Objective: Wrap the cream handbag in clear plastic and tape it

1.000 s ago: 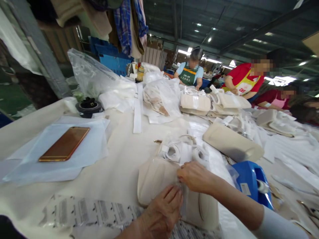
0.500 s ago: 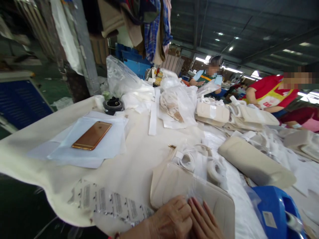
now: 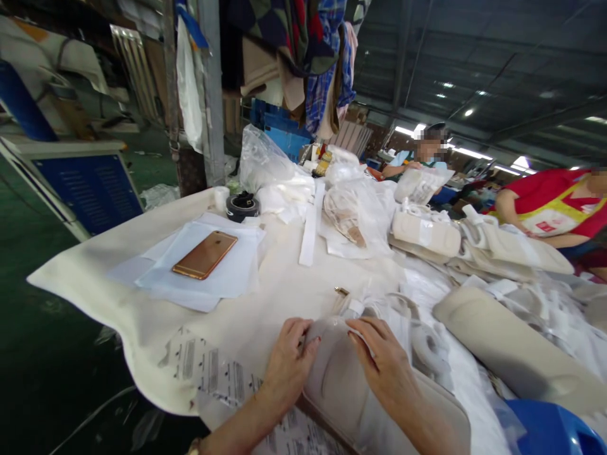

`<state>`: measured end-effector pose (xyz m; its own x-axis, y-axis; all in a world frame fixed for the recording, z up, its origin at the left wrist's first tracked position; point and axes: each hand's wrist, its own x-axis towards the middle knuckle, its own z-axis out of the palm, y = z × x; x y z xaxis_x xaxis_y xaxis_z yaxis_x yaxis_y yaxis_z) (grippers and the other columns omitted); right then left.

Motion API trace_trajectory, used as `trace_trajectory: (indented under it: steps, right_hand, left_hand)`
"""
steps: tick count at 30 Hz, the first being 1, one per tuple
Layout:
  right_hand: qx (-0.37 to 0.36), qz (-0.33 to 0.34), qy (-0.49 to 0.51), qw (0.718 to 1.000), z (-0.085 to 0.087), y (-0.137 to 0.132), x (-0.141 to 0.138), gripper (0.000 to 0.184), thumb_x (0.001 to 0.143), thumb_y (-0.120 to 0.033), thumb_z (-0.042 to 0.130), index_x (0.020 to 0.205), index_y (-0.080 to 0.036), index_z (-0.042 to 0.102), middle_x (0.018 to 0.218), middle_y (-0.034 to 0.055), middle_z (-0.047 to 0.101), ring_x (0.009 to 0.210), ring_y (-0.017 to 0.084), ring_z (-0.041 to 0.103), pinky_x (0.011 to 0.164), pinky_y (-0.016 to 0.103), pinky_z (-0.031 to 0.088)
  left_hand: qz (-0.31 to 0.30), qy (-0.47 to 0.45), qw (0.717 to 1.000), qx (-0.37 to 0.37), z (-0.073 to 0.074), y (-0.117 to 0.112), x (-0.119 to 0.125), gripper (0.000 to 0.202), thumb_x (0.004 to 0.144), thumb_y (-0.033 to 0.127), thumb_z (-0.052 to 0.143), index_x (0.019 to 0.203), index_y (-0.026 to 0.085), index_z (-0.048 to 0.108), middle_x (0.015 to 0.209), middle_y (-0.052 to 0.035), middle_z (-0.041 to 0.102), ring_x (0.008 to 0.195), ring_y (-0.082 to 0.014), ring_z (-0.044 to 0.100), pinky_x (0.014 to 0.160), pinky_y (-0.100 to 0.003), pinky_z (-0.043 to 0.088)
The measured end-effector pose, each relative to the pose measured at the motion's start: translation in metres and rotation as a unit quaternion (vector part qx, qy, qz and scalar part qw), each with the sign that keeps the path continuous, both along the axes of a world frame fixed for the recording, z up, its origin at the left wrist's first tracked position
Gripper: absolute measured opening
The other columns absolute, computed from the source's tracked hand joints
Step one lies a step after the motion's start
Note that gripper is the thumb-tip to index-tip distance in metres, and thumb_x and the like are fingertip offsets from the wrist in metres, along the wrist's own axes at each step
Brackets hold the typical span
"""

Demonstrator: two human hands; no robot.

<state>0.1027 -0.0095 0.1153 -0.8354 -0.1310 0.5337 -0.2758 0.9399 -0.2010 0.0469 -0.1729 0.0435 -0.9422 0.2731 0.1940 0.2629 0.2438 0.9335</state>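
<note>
A cream bag (image 3: pixel 341 385) with clear plastic film over it lies at the front of the table, its near edge a little raised. My left hand (image 3: pixel 290 357) curls over its far left corner, thumb and fingers pinched at the edge. My right hand (image 3: pixel 386 360) lies across the top, its fingers bent over the film at the far edge. A wrapped strap coil (image 3: pixel 427 344) and a small gold metal clip (image 3: pixel 341 291) sit just behind the bag. Printed clear plastic (image 3: pixel 213 373) spreads to the left and under the bag.
A gold phone (image 3: pixel 205 254) lies on white sheets (image 3: pixel 156 272) at left. Black tape (image 3: pixel 243 207) and plastic bags (image 3: pixel 265 161) stand behind. More cream bags (image 3: pixel 512 354) and a blue container (image 3: pixel 554 430) are at right. Two co-workers (image 3: pixel 550 208) work beyond the table.
My hands have moved apart, from together on the bag's middle to its far edge. The camera view has turned left, so things appear shifted right.
</note>
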Motion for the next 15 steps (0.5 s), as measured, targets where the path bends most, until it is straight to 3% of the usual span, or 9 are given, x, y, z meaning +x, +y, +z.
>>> trace_trajectory:
  steps: [5,8,10,12,15]
  right_hand:
    - [0.059,0.008,-0.025,0.998,-0.016,-0.006,-0.033,0.014,0.089,-0.017,0.047,0.087,-0.017,0.060,0.080,0.0061,0.060,0.075,0.019,0.054,0.068,0.034,0.049]
    - [0.093,0.037,0.022,0.995,-0.012,0.002,-0.038,0.018,0.089,-0.010,0.045,0.080,-0.016,0.059,0.073,0.0061,0.058,0.070,0.018,0.052,0.066,0.032,0.048]
    - [0.063,0.041,0.044,0.996,-0.007,0.003,-0.036,0.015,0.088,-0.008,0.046,0.082,-0.015,0.059,0.074,0.0061,0.059,0.071,0.017,0.054,0.066,0.030,0.049]
    - [0.013,0.052,0.028,0.998,-0.007,-0.009,-0.028,0.013,0.087,-0.009,0.048,0.089,-0.015,0.059,0.076,0.0055,0.061,0.071,0.015,0.057,0.066,0.026,0.050]
    - [-0.018,0.117,-0.029,0.993,-0.021,-0.055,-0.007,0.013,0.088,-0.013,0.047,0.088,-0.019,0.059,0.076,0.0018,0.065,0.067,0.011,0.061,0.061,0.019,0.051]
  left_hand:
    - [0.007,-0.022,1.000,0.004,0.005,0.006,-0.018,0.025,0.072,0.025,0.053,0.094,0.016,0.062,0.088,-0.0076,0.064,0.085,-0.0210,0.059,0.075,-0.037,0.052]
    - [0.006,-0.059,0.998,0.018,0.008,-0.001,-0.023,0.023,0.073,0.025,0.051,0.090,0.016,0.063,0.086,-0.0070,0.065,0.077,-0.0185,0.060,0.072,-0.034,0.052]
    - [0.013,-0.075,0.997,0.033,0.009,-0.011,-0.028,0.023,0.074,0.028,0.051,0.090,0.016,0.063,0.083,-0.0061,0.066,0.073,-0.0171,0.060,0.070,-0.032,0.051]
    - [0.024,-0.078,0.996,0.043,0.012,-0.022,-0.037,0.023,0.075,0.031,0.051,0.089,0.017,0.063,0.080,-0.0044,0.066,0.072,-0.0163,0.060,0.070,-0.030,0.050]
    - [0.032,-0.068,0.997,0.028,0.020,-0.036,-0.056,0.023,0.076,0.034,0.051,0.086,0.019,0.064,0.078,-0.0022,0.067,0.071,-0.0152,0.060,0.067,-0.026,0.049]
